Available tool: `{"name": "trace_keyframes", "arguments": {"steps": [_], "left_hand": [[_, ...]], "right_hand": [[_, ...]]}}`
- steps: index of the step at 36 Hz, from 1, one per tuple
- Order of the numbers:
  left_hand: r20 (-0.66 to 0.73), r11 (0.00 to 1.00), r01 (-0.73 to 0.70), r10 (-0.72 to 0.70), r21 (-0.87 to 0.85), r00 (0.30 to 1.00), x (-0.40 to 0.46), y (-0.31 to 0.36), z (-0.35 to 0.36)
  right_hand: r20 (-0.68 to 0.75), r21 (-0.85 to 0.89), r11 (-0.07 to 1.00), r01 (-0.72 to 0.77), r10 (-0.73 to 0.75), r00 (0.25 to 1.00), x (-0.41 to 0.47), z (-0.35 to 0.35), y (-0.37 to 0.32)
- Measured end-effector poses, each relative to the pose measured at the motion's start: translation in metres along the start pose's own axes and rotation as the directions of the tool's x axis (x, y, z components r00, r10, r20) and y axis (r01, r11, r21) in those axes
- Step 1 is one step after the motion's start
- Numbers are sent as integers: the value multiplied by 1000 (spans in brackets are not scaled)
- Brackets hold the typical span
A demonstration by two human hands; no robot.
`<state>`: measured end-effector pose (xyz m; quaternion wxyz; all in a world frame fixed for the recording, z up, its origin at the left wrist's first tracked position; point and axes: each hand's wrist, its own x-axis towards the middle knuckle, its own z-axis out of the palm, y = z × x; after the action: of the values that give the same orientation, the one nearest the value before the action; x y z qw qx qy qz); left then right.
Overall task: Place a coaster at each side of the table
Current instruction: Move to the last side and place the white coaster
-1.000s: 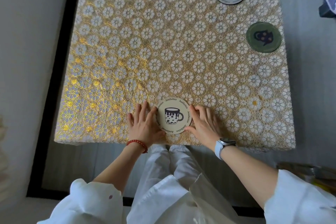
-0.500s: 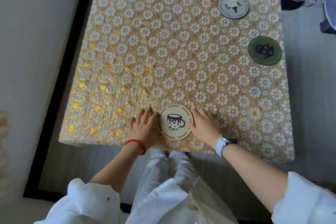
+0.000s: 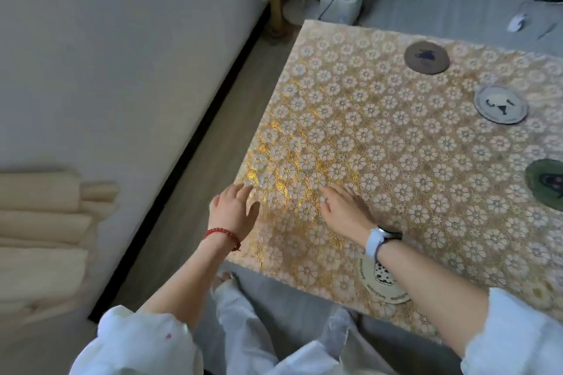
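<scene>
1. The cream coaster with the mug drawing lies flat on the tabletop by the near edge, partly hidden under the person's right forearm. It looks set in its place on that side.

2. Three more coasters sit further off: a dark brown coaster near the far edge, a grey coaster just inside the far right area, and a green coaster cut off by the right border of the view.

3. Handling, as a judgement: each coaster looks like a thin, stiff, light disc. It should slide easily over the embossed gold cloth and will not break if dropped. Lying flat, it offers little to grab from above; the best hold is a pinch at the rim after nudging one edge up, or after dragging it so it overhangs the table edge.

4. The left hand is empty, fingers loosely spread, at the left corner of the tabletop; whether it touches the cloth cannot be told because of blur.

5. The right hand is also empty, fingers extended and slightly apart, palm down, low over or resting on the cloth, well apart from every coaster.

6. The side of the table along the wall shows no coaster, so that side appears unserved.
</scene>
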<state>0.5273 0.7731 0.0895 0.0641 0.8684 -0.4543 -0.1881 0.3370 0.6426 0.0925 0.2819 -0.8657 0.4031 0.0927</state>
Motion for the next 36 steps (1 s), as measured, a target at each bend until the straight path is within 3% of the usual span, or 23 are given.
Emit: {"name": "trace_keyframes", "arguments": {"steps": [6,13,18,26,36], "left_hand": [[28,1000,-3,3,-17,1000,33,-93,-31],[40,994,-95,97,-59,994,78,-205,-79],[37,987,-154,155,-37,987,125,-248,-112],[162,951,-309,309,-29,937,217,-214,-125],[188,847,-530,524,-21,830,350,-107,-137]], "right_hand": [[-1,58,998,-9,9,1000,56,25,-92],[-70,183,966,-181,197,978,119,59,-198],[-108,221,948,-230,258,960,159,59,-238],[-196,277,910,-308,367,909,203,27,-238],[-245,472,777,-417,570,785,276,-28,-154]]}}
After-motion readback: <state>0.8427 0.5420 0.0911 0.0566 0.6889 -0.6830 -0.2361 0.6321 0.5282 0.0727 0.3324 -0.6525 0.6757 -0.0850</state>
